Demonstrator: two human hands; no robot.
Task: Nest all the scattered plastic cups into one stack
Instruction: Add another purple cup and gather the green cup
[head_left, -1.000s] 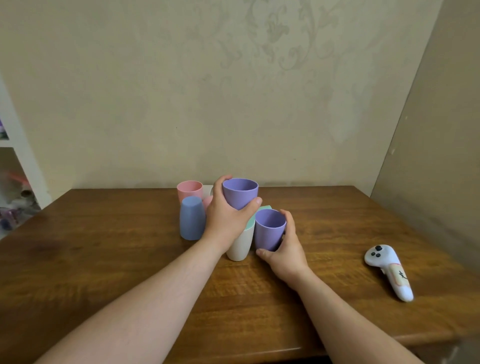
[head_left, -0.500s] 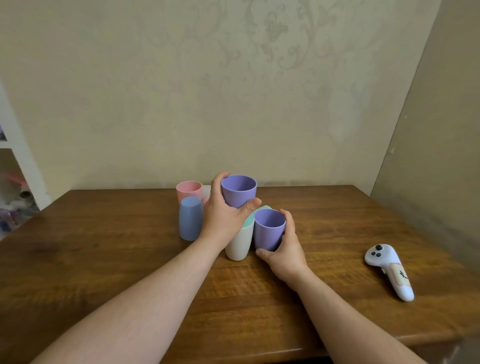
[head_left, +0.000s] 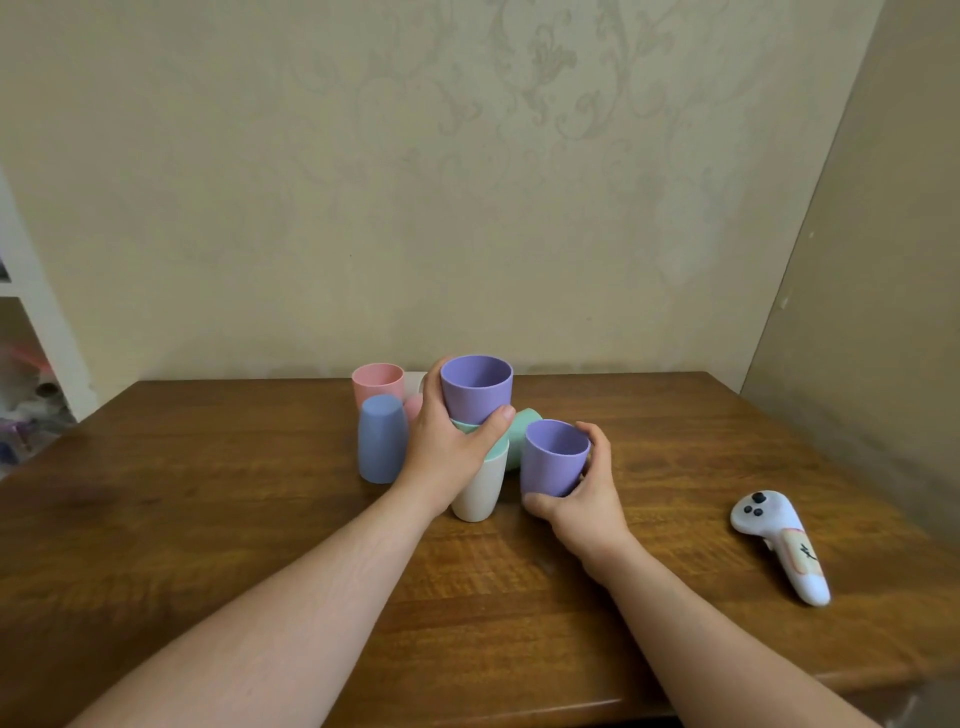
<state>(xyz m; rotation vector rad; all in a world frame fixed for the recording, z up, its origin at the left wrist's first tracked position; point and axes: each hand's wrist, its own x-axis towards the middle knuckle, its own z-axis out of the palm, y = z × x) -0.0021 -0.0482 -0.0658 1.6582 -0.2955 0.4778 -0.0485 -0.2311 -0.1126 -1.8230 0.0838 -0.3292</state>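
A stack of nested cups stands mid-table: a white cup (head_left: 478, 493) at the bottom, a mint cup inside it, and a purple cup (head_left: 475, 395) on top. My left hand (head_left: 447, 447) grips this stack around the mint and purple cups. My right hand (head_left: 582, 493) holds a second purple cup (head_left: 553, 457), tilted slightly, just right of the stack. Behind it lies another mint cup (head_left: 524, 431) on its side. A blue cup (head_left: 382, 444) stands upside down at the left. A pink cup (head_left: 377, 384) stands upright behind it.
A white handheld controller (head_left: 779, 545) lies on the wooden table (head_left: 208, 519) at the right. A wall runs along the table's far edge and right side. A white shelf (head_left: 31, 322) with blurred items stands at the far left.
My right hand has lifted and tilted the second purple cup slightly, drawing it a little away from the stack. My left hand stays on the stack.
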